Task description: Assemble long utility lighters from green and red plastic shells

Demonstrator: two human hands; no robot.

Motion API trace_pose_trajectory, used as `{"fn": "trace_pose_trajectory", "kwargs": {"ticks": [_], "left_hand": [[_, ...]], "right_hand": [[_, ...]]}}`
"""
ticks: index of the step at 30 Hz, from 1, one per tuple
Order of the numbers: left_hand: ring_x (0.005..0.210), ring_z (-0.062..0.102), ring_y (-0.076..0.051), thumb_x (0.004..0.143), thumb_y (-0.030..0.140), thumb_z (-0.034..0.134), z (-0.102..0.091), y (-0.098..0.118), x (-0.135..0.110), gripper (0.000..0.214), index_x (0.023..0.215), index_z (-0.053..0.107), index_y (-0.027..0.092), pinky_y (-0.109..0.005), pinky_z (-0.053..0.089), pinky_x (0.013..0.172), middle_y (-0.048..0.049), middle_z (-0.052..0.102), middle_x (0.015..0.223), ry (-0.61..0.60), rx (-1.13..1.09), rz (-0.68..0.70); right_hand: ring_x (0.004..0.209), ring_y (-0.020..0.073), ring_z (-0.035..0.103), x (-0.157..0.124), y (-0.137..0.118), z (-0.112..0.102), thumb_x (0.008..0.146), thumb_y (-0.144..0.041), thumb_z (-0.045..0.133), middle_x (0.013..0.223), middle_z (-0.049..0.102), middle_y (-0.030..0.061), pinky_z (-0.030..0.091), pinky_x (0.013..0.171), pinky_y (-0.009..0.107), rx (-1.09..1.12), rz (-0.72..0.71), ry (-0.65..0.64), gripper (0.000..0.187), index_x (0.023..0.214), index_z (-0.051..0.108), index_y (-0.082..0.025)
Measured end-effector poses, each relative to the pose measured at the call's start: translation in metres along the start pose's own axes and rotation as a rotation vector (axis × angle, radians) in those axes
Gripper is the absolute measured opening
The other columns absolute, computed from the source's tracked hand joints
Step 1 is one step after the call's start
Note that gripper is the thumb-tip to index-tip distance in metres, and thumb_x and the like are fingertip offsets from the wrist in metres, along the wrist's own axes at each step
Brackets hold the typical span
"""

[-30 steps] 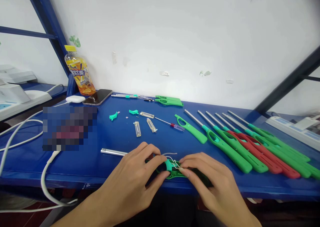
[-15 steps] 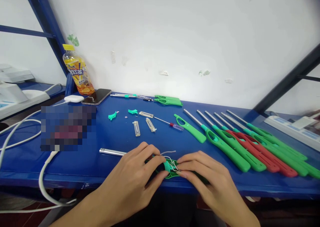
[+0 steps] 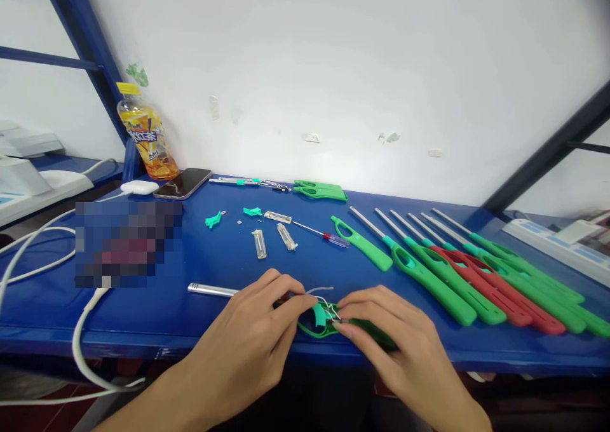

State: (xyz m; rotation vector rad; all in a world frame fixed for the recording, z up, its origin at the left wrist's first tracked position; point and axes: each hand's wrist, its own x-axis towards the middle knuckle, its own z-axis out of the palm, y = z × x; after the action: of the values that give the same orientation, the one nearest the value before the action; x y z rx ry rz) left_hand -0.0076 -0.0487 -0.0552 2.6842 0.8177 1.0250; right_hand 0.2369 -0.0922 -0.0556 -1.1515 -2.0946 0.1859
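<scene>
In front of me at the desk's edge lies an opened green utility lighter (image 3: 309,332), its handle half exposing wires inside. Its metal tube (image 3: 212,289) sticks out to the left from beneath my left hand (image 3: 255,327), whose fingers are curled over the neck by the teal trigger (image 3: 319,316). White wires (image 3: 328,307) loop up between my hands. My right hand (image 3: 393,327) is closed, thumb and fingertips pinched on the lighter's inside beside the wires; the exact part is hidden.
Farther back lie clear fuel tanks (image 3: 260,244), loose teal triggers (image 3: 213,219), a screwdriver (image 3: 333,239) and green casing halves (image 3: 365,248). Several green and red lighters (image 3: 433,286) are lined up at right. A phone (image 3: 185,183), bottle (image 3: 149,136) and white cables (image 3: 81,337) occupy the left.
My left thumb has drawn back from the teal trigger, leaving more of it and the green casing in sight. My right hand keeps its pinch in nearly the same spot.
</scene>
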Motion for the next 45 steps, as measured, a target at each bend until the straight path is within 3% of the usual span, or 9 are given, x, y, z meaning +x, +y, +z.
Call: {"fn": "trace_pose_trajectory", "kwargs": {"ticks": [15, 22, 45], "left_hand": [[0.094, 0.059, -0.021, 0.103, 0.002, 0.047, 0.0021, -0.0026, 0.0002, 0.033, 0.125, 0.064, 0.018, -0.036, 0.055, 0.080, -0.0080, 0.067, 0.110, 0.005, 0.026, 0.014], [0.092, 0.058, -0.021, 0.097, -0.009, 0.041, 0.0018, -0.0054, 0.0002, 0.050, 0.130, 0.063, 0.021, -0.034, 0.055, 0.078, -0.0065, 0.067, 0.112, -0.019, 0.040, 0.019], [0.093, 0.059, -0.022, 0.095, -0.009, 0.044, 0.0012, -0.0043, 0.0000, 0.048, 0.129, 0.063, 0.019, -0.035, 0.056, 0.076, -0.0085, 0.068, 0.112, -0.010, 0.078, 0.065]], "right_hand": [[0.090, 0.0168, 0.072, -0.0004, 0.0015, 0.0007, 0.106, -0.020, 0.061, 0.100, 0.075, -0.0020, 0.051, 0.097, 0.033, -0.008, 0.006, 0.000, 0.008, 0.107, 0.063, -0.027], [0.091, 0.0173, 0.071, -0.0016, 0.0013, 0.0006, 0.106, -0.020, 0.060, 0.102, 0.075, -0.0024, 0.047, 0.098, 0.034, 0.005, 0.007, -0.012, 0.009, 0.108, 0.061, -0.028], [0.094, 0.0158, 0.070, -0.0012, 0.0013, 0.0001, 0.106, -0.019, 0.061, 0.103, 0.074, -0.0030, 0.047, 0.094, 0.032, 0.005, 0.005, 0.000, 0.009, 0.107, 0.062, -0.028]]}}
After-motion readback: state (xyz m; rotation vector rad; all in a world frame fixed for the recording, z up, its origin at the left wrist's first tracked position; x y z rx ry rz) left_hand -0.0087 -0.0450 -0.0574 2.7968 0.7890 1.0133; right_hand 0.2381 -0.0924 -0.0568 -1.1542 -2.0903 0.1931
